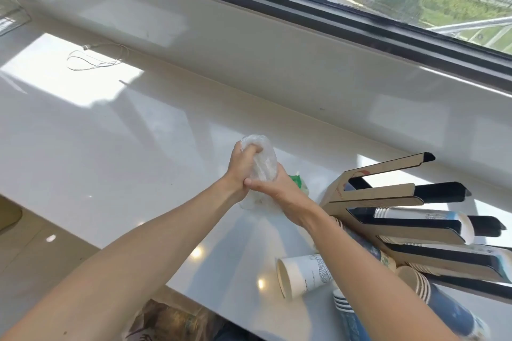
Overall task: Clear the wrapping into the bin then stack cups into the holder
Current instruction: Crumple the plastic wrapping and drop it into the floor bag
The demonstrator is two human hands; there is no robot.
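Both hands squeeze a crumpled clear plastic wrapping (263,163) above the white counter (124,147). My left hand (241,169) grips its upper part and my right hand (277,191) clasps the lower part. To the right lies a cardboard cup holder (388,196) with long slots, tipped on its side, with a stack of paper cups (424,216) in one slot. A white paper cup (302,274) lies on its side under my right forearm. Blue stacked cups (443,307) lie near the right front edge.
A green and white scrap (297,181) peeks out behind my right hand. A thin white cable (94,59) lies at the far left of the counter. A window ledge (277,69) runs along the back. A bag-lined bin (166,321) sits below the counter's front edge.
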